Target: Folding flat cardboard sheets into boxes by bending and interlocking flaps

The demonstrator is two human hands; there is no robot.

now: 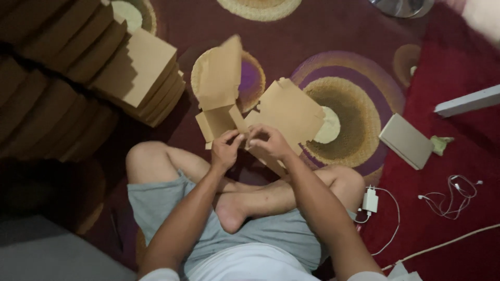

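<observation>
Mid-fold step: left hand [225, 150] and right hand [266, 141] both pinched brown cardboard box blank [281, 112] above crossed legs, flaps up. Next move likely needed tab tucked. Folded stack [140, 78] nearby on carpet [291, 36].

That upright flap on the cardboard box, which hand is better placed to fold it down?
Probably the left hand. It pinches the box right below the upright flap, on the same side. The right hand grips beside the wide panel spreading the other way, so it would have to cross over.
</observation>
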